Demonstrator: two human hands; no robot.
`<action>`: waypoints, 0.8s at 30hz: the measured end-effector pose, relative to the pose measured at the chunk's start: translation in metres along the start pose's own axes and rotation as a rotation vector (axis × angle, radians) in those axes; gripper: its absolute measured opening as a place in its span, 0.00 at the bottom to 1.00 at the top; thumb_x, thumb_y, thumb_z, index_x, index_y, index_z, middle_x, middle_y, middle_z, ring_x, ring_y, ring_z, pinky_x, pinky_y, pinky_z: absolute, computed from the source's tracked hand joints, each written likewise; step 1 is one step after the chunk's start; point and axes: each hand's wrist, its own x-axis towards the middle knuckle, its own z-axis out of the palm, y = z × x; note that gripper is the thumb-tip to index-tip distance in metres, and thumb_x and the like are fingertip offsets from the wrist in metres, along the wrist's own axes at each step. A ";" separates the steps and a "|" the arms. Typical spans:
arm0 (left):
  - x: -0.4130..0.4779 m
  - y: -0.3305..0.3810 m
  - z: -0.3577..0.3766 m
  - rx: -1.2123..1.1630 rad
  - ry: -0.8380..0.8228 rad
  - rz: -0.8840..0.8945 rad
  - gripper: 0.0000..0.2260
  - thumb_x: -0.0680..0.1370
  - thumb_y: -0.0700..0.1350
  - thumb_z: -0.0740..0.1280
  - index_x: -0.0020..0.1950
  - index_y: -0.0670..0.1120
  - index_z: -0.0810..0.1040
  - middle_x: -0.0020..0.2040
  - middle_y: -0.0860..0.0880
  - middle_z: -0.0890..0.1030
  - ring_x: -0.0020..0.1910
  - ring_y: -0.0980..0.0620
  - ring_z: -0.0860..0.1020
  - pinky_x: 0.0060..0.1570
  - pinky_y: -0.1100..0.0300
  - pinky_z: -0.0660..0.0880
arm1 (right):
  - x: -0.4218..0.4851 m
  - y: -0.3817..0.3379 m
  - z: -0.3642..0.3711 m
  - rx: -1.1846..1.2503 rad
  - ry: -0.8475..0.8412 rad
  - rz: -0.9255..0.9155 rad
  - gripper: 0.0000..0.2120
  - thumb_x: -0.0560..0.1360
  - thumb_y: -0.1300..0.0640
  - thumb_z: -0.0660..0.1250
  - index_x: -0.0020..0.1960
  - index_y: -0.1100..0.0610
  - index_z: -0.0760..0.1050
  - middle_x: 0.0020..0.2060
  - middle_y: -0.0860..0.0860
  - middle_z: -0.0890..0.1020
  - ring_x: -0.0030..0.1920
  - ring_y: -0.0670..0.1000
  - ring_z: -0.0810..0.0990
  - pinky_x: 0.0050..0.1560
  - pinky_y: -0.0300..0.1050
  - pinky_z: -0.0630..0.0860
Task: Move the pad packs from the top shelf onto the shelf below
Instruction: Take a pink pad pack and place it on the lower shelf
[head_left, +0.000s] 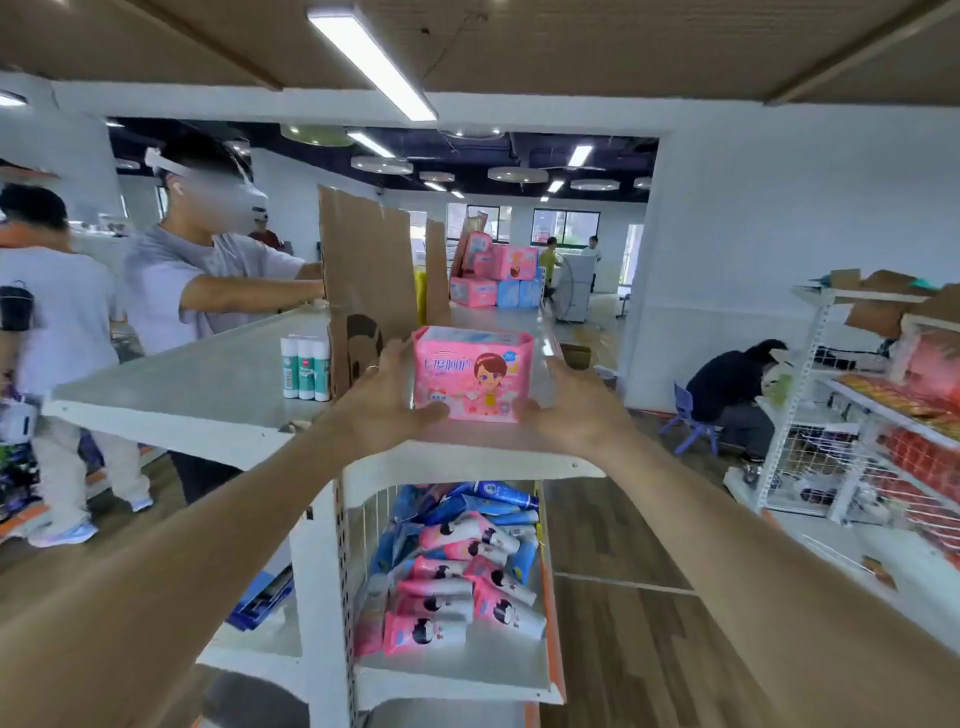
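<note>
A pink pad pack (472, 376) sits upright at the front of the top shelf (208, 379), clasped from both sides. The left grip (387, 402), a ring on one finger, curls around the pack's left edge with its thumb across the lower front. The right grip (569, 410) holds the right edge the same way. Just behind, to the left, a cardboard divider (363, 291) rises with three white bottles (306, 366) beside it. On the shelf below (467, 670), pink and blue packs (457, 571) lie heaped. Two people in light T-shirts (182, 280) stand at left, and a dark-clad person (737, 384) crouches at right.
</note>
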 end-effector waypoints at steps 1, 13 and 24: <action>0.009 -0.003 0.002 -0.072 -0.019 -0.020 0.43 0.73 0.57 0.76 0.76 0.60 0.50 0.74 0.49 0.65 0.63 0.58 0.65 0.60 0.59 0.63 | 0.008 0.001 0.004 -0.053 -0.005 0.012 0.30 0.77 0.34 0.62 0.68 0.55 0.67 0.57 0.55 0.82 0.53 0.57 0.82 0.52 0.54 0.80; 0.060 0.011 0.032 -0.647 0.149 0.039 0.21 0.73 0.37 0.75 0.65 0.50 0.79 0.52 0.56 0.86 0.52 0.56 0.85 0.49 0.62 0.82 | 0.044 0.049 0.020 0.371 0.224 -0.108 0.19 0.77 0.48 0.70 0.65 0.53 0.79 0.56 0.46 0.85 0.52 0.46 0.83 0.55 0.41 0.78; 0.121 0.175 0.173 -0.589 0.026 0.139 0.21 0.72 0.32 0.75 0.57 0.54 0.78 0.48 0.59 0.84 0.45 0.65 0.83 0.54 0.65 0.80 | 0.010 0.248 -0.059 0.485 0.374 -0.109 0.21 0.80 0.54 0.67 0.72 0.49 0.70 0.55 0.43 0.84 0.54 0.41 0.81 0.55 0.34 0.77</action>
